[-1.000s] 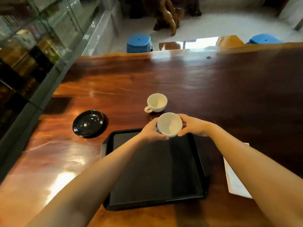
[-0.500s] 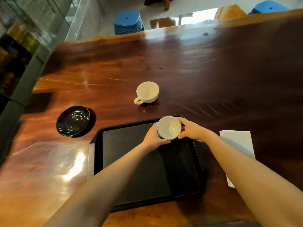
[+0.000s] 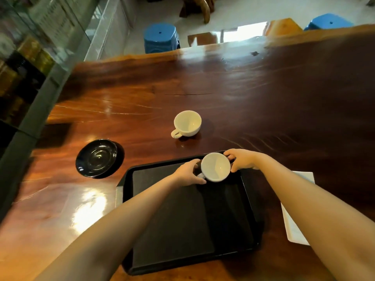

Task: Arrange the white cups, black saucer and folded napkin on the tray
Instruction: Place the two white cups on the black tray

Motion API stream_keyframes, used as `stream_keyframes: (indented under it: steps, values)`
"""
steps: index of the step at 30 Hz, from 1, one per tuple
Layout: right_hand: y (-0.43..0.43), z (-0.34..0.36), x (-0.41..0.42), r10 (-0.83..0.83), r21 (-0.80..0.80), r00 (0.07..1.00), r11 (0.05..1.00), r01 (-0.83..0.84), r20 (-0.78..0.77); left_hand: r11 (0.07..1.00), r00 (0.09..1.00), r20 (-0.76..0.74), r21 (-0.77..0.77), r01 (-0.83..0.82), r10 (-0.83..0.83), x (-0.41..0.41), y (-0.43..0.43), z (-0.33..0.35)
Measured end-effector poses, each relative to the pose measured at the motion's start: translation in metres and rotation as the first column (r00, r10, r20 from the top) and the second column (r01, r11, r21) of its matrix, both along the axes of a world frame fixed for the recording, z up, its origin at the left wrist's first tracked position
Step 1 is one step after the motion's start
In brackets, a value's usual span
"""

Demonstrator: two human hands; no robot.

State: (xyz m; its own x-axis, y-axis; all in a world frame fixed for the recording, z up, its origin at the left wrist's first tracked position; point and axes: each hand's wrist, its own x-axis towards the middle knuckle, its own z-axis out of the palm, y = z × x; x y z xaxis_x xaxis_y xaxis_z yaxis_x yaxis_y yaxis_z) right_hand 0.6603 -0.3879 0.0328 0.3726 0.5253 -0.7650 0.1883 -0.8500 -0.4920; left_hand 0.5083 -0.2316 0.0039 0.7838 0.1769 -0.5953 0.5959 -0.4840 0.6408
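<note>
Both hands, the left hand (image 3: 187,175) and right hand (image 3: 242,160), had their fingers wrapped around one white cup (image 3: 215,166) at the far right corner of the tray (image 3: 182,230). The second cup (image 3: 187,123), black saucer (image 3: 97,157) and folded napkin (image 3: 294,226) lay on the counter (image 3: 263,98), yet to be placed.

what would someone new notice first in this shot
Both hands, left hand and right hand, cup a white cup at the far end of the black tray. Beyond the tray a second white cup stands on the wooden table, a black saucer to its left.
</note>
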Motion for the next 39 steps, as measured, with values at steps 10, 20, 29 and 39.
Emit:
stream_keyframes:
  steps: [10,20,29,39]
  values:
    - [0.062,0.033,0.053,0.175,-0.204,0.983,0.966,-0.161,0.049,0.981,0.980,-0.193,0.171,0.087,-0.053,0.032,0.102,0.048]
    - [0.130,0.003,0.078,0.258,-0.226,0.964,0.945,-0.238,0.066,0.965,0.953,-0.293,0.221,0.144,-0.075,0.070,0.150,0.023]
    - [0.153,-0.033,0.094,0.103,0.148,0.994,0.984,-0.098,-0.028,0.995,0.996,-0.052,0.067,-0.071,0.074,0.102,0.152,-0.014]
    - [0.151,-0.047,0.100,0.055,0.207,0.986,0.978,-0.022,-0.155,0.979,0.979,0.052,-0.046,-0.197,0.200,0.105,0.149,-0.025]
